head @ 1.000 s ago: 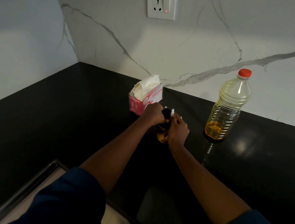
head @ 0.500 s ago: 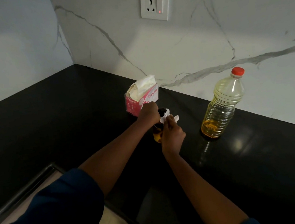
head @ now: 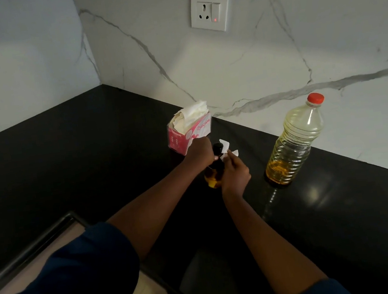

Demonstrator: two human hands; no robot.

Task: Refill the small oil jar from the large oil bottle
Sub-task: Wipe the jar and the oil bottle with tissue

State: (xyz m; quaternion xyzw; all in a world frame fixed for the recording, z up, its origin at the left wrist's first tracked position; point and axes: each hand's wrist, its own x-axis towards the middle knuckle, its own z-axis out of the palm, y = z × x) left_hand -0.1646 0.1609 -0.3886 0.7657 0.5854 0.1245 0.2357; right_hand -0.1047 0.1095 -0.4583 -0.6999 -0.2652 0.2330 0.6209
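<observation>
**Hands at the small oil jar on the black counter**

The left hand (head: 200, 151) is curled around the black top of the small oil jar (head: 213, 176), which stands upright on the counter (head: 88, 146). The right hand (head: 234, 174), just right of the jar, pinches a white tissue (head: 228, 150) against its neck. The large oil bottle (head: 292, 143), red-capped and partly full, stands well right. A pink tissue box (head: 186, 133) sits just beyond the hands, near the wall.
</observation>
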